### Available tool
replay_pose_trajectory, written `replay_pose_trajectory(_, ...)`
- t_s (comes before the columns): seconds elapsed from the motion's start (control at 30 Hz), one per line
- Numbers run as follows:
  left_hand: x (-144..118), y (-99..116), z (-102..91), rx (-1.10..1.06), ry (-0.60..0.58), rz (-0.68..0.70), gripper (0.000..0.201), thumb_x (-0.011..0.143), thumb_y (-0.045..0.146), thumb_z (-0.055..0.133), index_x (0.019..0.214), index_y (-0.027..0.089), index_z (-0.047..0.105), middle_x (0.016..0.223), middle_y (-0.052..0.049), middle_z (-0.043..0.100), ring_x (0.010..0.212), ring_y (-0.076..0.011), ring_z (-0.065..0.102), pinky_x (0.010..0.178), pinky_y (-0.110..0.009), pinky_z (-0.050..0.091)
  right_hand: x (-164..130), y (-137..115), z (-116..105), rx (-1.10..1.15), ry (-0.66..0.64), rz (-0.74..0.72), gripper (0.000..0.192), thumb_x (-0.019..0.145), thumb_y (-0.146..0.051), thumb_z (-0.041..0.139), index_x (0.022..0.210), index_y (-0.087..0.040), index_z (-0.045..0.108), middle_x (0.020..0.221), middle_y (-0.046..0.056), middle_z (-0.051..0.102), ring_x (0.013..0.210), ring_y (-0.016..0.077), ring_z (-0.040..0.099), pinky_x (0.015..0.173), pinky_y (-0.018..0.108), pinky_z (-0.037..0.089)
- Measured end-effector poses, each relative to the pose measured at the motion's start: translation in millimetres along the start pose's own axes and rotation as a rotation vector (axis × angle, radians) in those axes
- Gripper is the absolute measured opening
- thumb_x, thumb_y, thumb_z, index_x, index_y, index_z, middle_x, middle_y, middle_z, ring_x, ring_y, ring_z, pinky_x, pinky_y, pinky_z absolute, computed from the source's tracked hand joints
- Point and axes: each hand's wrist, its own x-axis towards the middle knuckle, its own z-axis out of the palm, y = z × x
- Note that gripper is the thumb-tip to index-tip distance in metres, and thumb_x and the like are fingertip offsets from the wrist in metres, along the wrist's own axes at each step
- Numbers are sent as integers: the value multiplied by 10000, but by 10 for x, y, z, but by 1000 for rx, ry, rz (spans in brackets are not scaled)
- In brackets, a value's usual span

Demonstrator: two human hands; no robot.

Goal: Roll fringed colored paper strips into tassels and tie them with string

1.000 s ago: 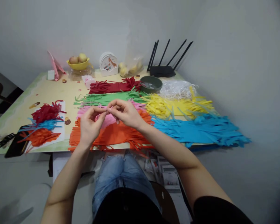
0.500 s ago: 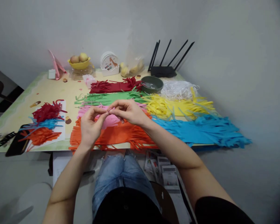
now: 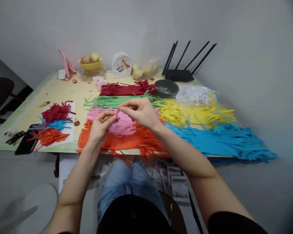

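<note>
A narrow pink paper strip (image 3: 117,112) stretches between my two hands, above the table. My left hand (image 3: 103,125) pinches its lower end, and my right hand (image 3: 140,112) pinches the upper end between thumb and finger. Beneath and behind them lies fringed pink paper (image 3: 123,126), partly covered by the hands. Fringed orange paper (image 3: 127,139) is spread nearest me. Farther back are green fringed paper (image 3: 114,101) and dark red fringed paper (image 3: 128,89). Yellow fringed paper (image 3: 197,113) and blue fringed paper (image 3: 217,138) lie to the right.
At the left, red, blue and orange strip bundles (image 3: 51,138) rest on white paper beside a black phone (image 3: 25,143). A green bowl (image 3: 166,87), white shredded strands (image 3: 195,95), a black router (image 3: 179,75) and a yellow fruit bowl (image 3: 90,66) stand farther back.
My hands have drawn slightly apart, my right one rising, and the pink strip now shows between them. The whole view has shifted a little, so the table appears farther right.
</note>
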Motion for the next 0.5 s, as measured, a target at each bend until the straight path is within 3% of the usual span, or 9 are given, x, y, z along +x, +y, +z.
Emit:
replay_pose_trajectory(0.17, -26, -24, -54, 16, 68, 7, 415, 506, 388, 944, 731, 168, 675, 676, -15, 729, 650, -137, 685, 664, -237, 511, 111, 32, 138, 89, 73, 5, 226, 829, -330, 677, 789, -119, 747, 459, -64, 456, 430, 64, 384, 445, 219, 271)
replay_pose_trajectory(0.27, 90, 40, -260, 150, 24, 35, 401, 570, 421, 898, 806, 170, 693, 763, -41, 754, 689, -158, 692, 702, -275, 531, 160, 127, 224, 189, 90, 25, 272, 831, -387, 681, 819, -120, 728, 459, -70, 473, 415, 61, 397, 431, 204, 308)
replay_pose_trajectory(0.33, 287, 216, -574, 424, 63, 144, 391, 651, 440, 829, 910, 172, 711, 833, -52, 763, 745, -187, 702, 757, -329, 551, 178, 226, 214, 251, 43, 63, 354, 832, -457, 673, 907, -115, 722, 468, -66, 507, 414, 74, 441, 434, 203, 365)
replay_pose_trajectory(0.4, 559, 495, -999, 860, 244, 379, 337, 764, 438, 714, 987, 185, 718, 927, -61, 765, 871, -228, 711, 855, -401, 551, 182, 342, 146, 253, 6, 104, 431, 835, -501, 652, 998, -107, 713, 497, -55, 549, 425, 93, 486, 441, 213, 411)
replay_pose_trajectory(0.43, 705, 644, -1226, 953, 327, 441, 294, 771, 387, 700, 985, 186, 719, 1023, -85, 756, 1023, -268, 688, 989, -468, 499, 181, 402, 100, 213, 5, 116, 438, 846, -505, 637, 1014, -107, 712, 520, -45, 570, 435, 99, 502, 448, 218, 423)
replay_pose_trajectory(0.5, 971, 873, -1642, 1117, 367, 482, 204, 814, 305, 637, 970, 205, 722, 1175, -105, 718, 1330, -297, 530, 1211, -527, 254, 180, 520, 8, 42, 32, 109, 391, 890, -475, 598, 977, -114, 721, 565, -21, 611, 472, 108, 538, 492, 225, 441)
